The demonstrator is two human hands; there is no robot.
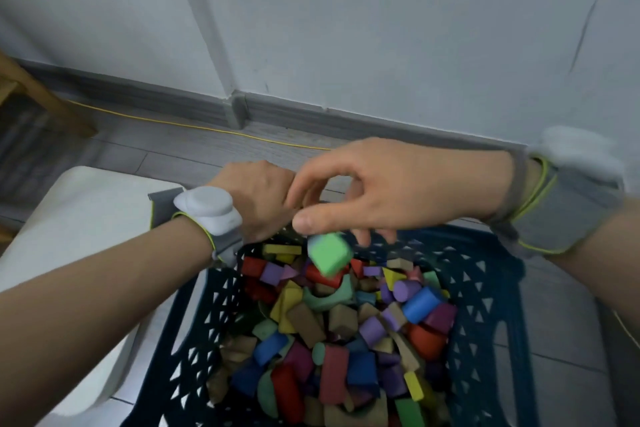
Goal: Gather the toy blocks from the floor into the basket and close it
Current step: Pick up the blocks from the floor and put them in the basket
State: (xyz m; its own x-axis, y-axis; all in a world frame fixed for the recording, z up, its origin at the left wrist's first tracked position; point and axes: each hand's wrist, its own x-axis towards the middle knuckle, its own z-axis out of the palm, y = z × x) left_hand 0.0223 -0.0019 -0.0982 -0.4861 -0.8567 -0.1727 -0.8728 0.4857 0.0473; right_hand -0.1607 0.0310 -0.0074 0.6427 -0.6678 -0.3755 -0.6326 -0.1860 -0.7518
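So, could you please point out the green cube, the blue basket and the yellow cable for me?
green cube (329,252): head view, on its front face.
blue basket (485,291): head view, on its right lattice wall.
yellow cable (194,126): head view, on its stretch along the floor by the wall.

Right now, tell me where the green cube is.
In the head view, the green cube is in mid-air just below the open right hand, above the far end of the basket.

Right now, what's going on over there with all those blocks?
A person is filling a dark blue basket with toy blocks. The right hand is open above it, and a green cube sits just below the fingers, apparently dropping in. The left hand is at the far rim. The basket already holds many coloured blocks.
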